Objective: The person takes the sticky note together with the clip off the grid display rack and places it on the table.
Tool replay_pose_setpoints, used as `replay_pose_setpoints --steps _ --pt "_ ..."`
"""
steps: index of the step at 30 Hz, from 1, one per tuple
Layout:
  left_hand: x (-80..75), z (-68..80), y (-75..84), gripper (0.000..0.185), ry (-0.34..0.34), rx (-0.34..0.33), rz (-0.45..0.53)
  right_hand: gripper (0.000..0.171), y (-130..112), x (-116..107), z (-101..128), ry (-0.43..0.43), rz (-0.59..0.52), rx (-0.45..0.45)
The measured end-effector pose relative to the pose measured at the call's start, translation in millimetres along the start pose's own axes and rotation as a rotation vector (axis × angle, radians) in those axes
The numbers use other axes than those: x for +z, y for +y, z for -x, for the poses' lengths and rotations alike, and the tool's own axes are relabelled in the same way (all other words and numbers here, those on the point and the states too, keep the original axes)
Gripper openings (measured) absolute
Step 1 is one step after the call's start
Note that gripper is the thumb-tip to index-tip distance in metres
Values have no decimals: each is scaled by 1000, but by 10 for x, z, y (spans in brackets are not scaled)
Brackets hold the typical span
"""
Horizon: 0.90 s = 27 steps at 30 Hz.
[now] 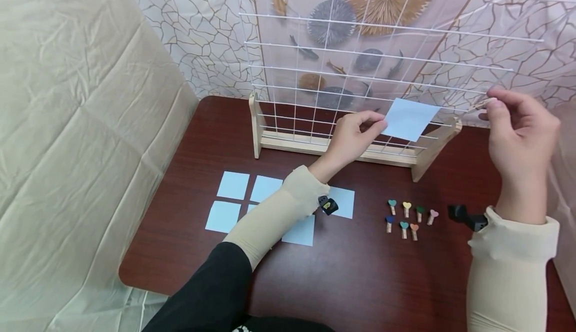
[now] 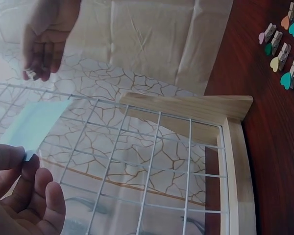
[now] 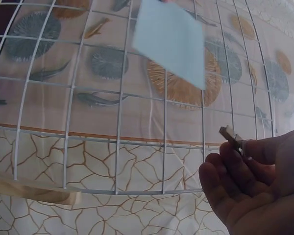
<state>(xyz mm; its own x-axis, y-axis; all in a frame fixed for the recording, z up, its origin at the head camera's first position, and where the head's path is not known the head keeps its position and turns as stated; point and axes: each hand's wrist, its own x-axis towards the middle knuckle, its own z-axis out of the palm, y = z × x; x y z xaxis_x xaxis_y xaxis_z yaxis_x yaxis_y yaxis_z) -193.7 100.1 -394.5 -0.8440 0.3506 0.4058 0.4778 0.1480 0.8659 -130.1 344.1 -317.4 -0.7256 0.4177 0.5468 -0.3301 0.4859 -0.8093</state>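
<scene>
My left hand (image 1: 353, 139) pinches a light blue paper square (image 1: 410, 119) by its left edge, holding it up against the white wire grid (image 1: 315, 106). To the right of the grid, my right hand (image 1: 524, 127) pinches a small wooden clothespin (image 3: 230, 137) between thumb and fingers, apart from the paper. In the left wrist view the paper overlaps the grid wires, and the right hand with the clothespin shows beyond the grid's edge. Several more blue squares (image 1: 233, 185) lie in rows on the table, some partly hidden under my left forearm.
Several clothespins with coloured hearts (image 1: 407, 207) lie in two rows at the right of the dark wooden table (image 1: 360, 282). The grid stands in a wooden base (image 1: 294, 143) with an end foot (image 1: 434, 149) on the right. A patterned cloth (image 1: 198, 27) hangs behind it.
</scene>
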Motion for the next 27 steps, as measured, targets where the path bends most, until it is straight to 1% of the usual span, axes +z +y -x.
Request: replay_pose_setpoints --steps 5,9,11,14,18,22,27 --pt "-56 79 47 22 10 -27 48 20 65 14 88 -2 -93 -7" --pt "-79 151 82 20 25 -49 89 19 154 -22 181 -2 -33 29" --pt "-96 190 92 19 15 -69 95 18 210 -42 224 -9 -9 41" --pt "-120 256 105 19 -5 -99 100 17 289 -80 289 -27 23 36" --pt "-145 350 104 19 -28 -115 103 16 378 -141 389 -46 75 33" --pt "-163 447 65 18 -37 -127 106 13 475 -198 503 -59 104 44" --pt "-184 560 -39 19 -53 -146 108 16 564 -254 626 -72 117 56"
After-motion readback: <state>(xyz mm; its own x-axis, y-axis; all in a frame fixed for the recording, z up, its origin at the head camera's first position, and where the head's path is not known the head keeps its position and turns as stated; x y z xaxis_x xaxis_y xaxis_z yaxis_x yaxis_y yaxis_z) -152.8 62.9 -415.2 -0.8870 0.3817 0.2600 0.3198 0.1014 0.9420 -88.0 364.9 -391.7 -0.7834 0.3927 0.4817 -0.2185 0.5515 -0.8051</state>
